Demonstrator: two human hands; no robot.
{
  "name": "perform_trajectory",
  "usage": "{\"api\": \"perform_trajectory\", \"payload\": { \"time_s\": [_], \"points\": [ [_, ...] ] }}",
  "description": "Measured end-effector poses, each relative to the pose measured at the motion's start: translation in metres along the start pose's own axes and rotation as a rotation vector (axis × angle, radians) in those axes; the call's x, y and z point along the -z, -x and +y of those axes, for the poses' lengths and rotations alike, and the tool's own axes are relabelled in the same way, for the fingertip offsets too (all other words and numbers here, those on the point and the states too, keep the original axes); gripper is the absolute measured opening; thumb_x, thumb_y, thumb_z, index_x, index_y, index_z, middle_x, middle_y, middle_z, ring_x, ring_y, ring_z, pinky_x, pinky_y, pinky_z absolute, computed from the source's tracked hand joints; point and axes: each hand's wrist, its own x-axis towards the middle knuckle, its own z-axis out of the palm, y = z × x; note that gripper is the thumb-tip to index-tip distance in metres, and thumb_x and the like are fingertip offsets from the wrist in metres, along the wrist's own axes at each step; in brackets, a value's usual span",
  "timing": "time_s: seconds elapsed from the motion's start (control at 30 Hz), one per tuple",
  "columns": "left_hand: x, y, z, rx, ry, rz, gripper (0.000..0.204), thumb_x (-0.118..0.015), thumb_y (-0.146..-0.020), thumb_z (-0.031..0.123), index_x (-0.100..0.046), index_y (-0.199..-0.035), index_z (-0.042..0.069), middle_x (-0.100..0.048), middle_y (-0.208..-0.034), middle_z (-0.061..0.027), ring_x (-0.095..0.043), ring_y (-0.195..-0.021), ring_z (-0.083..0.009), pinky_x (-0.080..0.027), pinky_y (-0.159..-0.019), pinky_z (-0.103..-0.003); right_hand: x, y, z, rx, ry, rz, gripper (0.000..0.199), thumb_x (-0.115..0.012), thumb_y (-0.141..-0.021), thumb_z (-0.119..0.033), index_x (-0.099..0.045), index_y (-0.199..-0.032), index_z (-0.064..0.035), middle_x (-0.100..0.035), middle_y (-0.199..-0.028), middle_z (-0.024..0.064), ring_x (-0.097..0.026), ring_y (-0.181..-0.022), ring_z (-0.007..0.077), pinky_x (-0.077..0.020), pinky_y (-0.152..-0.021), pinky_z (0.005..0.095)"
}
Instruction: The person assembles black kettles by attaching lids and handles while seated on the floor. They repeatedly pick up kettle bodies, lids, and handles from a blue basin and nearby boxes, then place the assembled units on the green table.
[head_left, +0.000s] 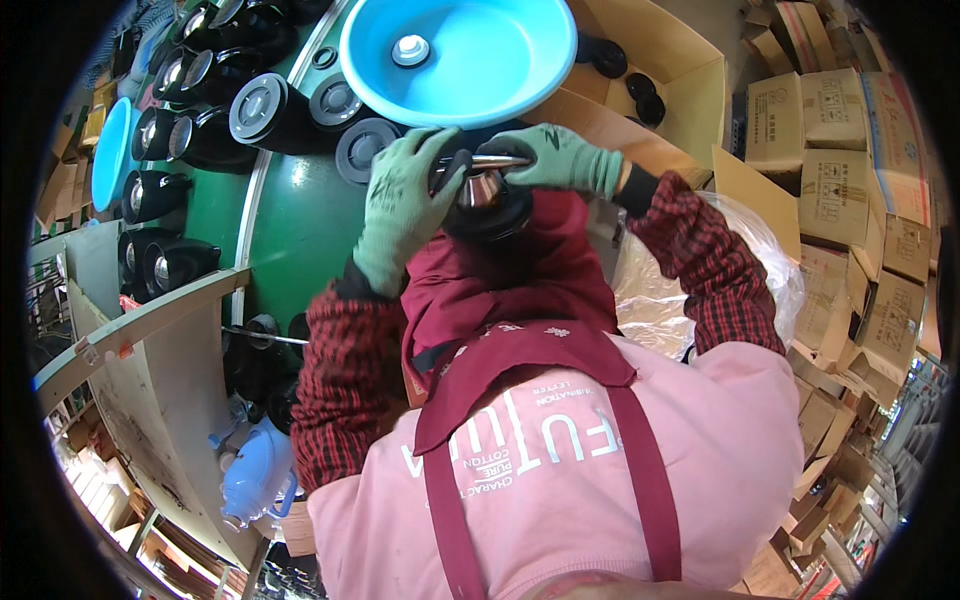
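Close in front of my apron, both gloved hands are closed around a black round part with a shiny metal neck [482, 190]. My left hand [405, 200] grips its left side between thumb and fingers. On the far right side, my right hand [560, 160] has its fingers on the silver rim at the top. The glove fingers and the shadow hide part of the piece, so its full shape cannot be made out. Just beyond my left hand, a dark grey round lid [366, 150] lies on the green work surface [270, 220].
A blue basin [460, 112] with a white round part [410, 50] inside stands beyond my hands. Several black shells [205, 140] crowd the left. An open carton [690, 80] with black round pieces and stacked boxes [835, 200] stand right. A light blue jug [258, 470] sits lower left.
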Motion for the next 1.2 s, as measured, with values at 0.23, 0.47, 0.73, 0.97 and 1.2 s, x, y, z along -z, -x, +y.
{"api": "perform_trajectory", "payload": {
  "time_s": [0.23, 0.47, 0.73, 0.97, 1.2],
  "points": [
    [-0.037, 0.001, -0.040, 0.013, 0.080, -0.126, 0.025, -0.061, -0.098, 0.031, -0.073, -0.102, 0.009, -0.071, -0.097, -0.0093, -0.066, -0.093, -0.0311, -0.046, -0.086, -0.042, -0.033, 0.018, -0.067, -0.138, 0.405, 0.141, 0.039, -0.067, -0.088, -0.037, -0.063, -0.117, -0.0109, -0.071, -0.086, 0.0132, -0.070, -0.076, 0.0332, -0.0547, -0.066, 0.0442],
    [-0.033, -0.002, -0.033, -0.187, 0.104, -0.154, 0.025, -0.060, -0.091, 0.023, -0.069, -0.107, 0.007, -0.066, -0.104, -0.0116, -0.062, -0.097, -0.0351, -0.044, -0.090, -0.044, -0.018, 0.027, -0.056, 0.030, 0.331, 0.164, 0.061, -0.066, -0.087, -0.050, -0.057, -0.120, 0.0012, -0.062, -0.087, 0.0165, -0.064, -0.078, 0.0327, -0.0474, -0.071, 0.0450],
    [-0.031, 0.001, -0.019, -0.176, 0.019, -0.264, 0.027, -0.056, -0.093, 0.023, -0.067, -0.113, 0.009, -0.065, -0.106, -0.0075, -0.060, -0.106, -0.0315, -0.041, -0.097, -0.047, -0.015, 0.040, -0.049, 0.106, 0.144, 0.207, 0.067, -0.072, -0.088, -0.047, -0.054, -0.133, -0.0008, -0.064, -0.104, 0.0181, -0.066, -0.091, 0.0344, -0.0515, -0.082, 0.0431],
    [-0.037, 0.001, -0.046, -0.186, 0.157, -0.338, 0.038, -0.058, -0.092, 0.027, -0.064, -0.121, 0.003, -0.063, -0.122, -0.0189, -0.055, -0.118, -0.0389, -0.037, -0.108, -0.049, -0.027, 0.009, -0.059, 0.222, -0.160, 0.302, 0.073, -0.064, -0.091, -0.045, -0.043, -0.152, -0.0122, -0.043, -0.152, 0.0163, -0.034, -0.145, 0.0370, -0.0225, -0.121, 0.0497],
    [-0.143, 0.023, -0.108, 0.411, 0.582, 0.256, 0.044, -0.057, -0.100, 0.032, -0.057, -0.134, 0.004, -0.064, -0.123, -0.0148, -0.061, -0.113, -0.0322, -0.047, -0.101, -0.042, -0.083, -0.026, -0.137, 0.469, -0.033, 0.314, 0.078, -0.062, -0.095, -0.051, -0.036, -0.157, -0.0104, -0.031, -0.161, 0.0198, -0.031, -0.148, 0.0401, -0.0237, -0.122, 0.0553]
  ]
}}
